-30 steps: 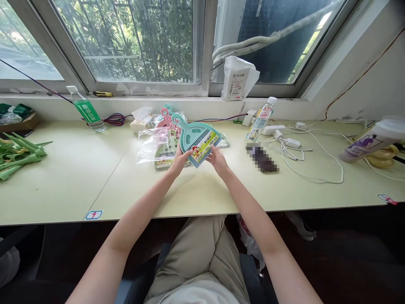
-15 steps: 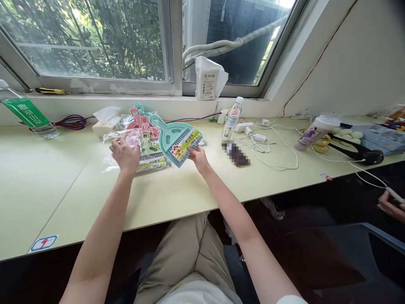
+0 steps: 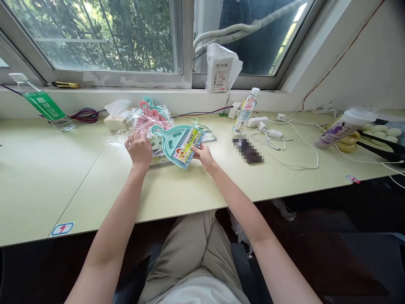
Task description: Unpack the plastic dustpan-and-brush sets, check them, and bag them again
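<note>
Head view, person's right hand [image 3: 204, 157] pinching a teal dustpan set [image 3: 177, 145] by its edge, left hand [image 3: 139, 148] nearer it than before, at plastic-wrapped dustpans [image 3: 155, 121], grip unclear

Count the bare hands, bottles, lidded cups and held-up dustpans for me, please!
Bare hands: 2 (left hand, right hand)
Bottles: 2 (green-labelled bottle, clear bottle)
Lidded cups: 1 (purple-printed cup)
Held-up dustpans: 1 (teal dustpan)
Total: 6
</note>
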A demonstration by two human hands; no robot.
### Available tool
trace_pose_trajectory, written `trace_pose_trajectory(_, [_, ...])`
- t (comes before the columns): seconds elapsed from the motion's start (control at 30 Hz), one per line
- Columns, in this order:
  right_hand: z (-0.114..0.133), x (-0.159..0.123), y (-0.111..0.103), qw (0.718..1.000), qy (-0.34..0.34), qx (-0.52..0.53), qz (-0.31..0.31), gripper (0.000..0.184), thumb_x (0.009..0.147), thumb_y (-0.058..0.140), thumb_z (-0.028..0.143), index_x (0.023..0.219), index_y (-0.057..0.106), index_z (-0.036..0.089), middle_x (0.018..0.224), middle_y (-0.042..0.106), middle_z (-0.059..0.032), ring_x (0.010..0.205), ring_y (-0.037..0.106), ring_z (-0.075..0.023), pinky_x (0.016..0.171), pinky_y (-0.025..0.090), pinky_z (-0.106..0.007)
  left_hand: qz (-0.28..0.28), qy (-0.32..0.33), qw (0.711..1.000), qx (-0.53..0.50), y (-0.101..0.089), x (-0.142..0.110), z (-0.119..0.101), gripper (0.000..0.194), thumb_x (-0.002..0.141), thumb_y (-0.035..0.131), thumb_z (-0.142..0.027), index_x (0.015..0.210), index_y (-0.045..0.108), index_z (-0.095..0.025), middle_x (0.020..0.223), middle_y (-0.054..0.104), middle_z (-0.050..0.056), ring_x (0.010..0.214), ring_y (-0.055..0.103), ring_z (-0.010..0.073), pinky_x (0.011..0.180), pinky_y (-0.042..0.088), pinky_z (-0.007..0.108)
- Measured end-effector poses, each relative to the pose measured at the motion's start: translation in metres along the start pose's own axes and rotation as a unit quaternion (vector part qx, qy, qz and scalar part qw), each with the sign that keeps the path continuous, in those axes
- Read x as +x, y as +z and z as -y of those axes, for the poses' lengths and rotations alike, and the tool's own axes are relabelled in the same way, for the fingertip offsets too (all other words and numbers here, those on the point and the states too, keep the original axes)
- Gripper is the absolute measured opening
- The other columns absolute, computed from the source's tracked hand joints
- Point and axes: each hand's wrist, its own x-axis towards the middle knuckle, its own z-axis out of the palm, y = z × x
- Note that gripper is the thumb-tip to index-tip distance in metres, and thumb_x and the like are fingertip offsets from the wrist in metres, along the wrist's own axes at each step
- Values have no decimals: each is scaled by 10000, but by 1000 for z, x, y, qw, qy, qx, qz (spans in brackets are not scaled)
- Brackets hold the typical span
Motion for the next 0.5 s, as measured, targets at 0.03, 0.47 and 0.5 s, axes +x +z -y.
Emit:
trace_pose_trajectory(0.03, [0, 0, 0, 1000, 0, -4, -7, 163, 831, 687, 171, 966, 596, 177, 900, 748, -31, 761, 729, -174, 814, 621, -402, 1, -5, 1000, 0, 0, 0, 2, 431, 923, 367, -206, 1274, 615, -177, 1385, 543, 134, 1289, 421, 337, 1074, 281, 514])
trace_pose_trajectory(0.47, [2, -1, -5, 997, -6, -27, 72, 261, 766, 758, 238, 988, 630, 188, 914, 755, -29, 836, 728, -201, 830, 615, -406, -40, -171, 981, -81, 2, 9, 10, 343, 933, 452, -335, 1153, 690, -221, 1237, 659, 104, 1208, 513, 300, 1134, 204, 514])
trace_pose_trajectory(0.5, [2, -1, -5, 997, -4, -28, 66, 251, 768, 756, 229, 982, 632, 183, 901, 755, -32, 829, 730, -204, 832, 614, -413, -42, -168, 981, -86, 2, 9, 10, 338, 933, 456, -337, 1147, 693, -224, 1246, 656, 99, 1220, 506, 298, 1144, 183, 519])
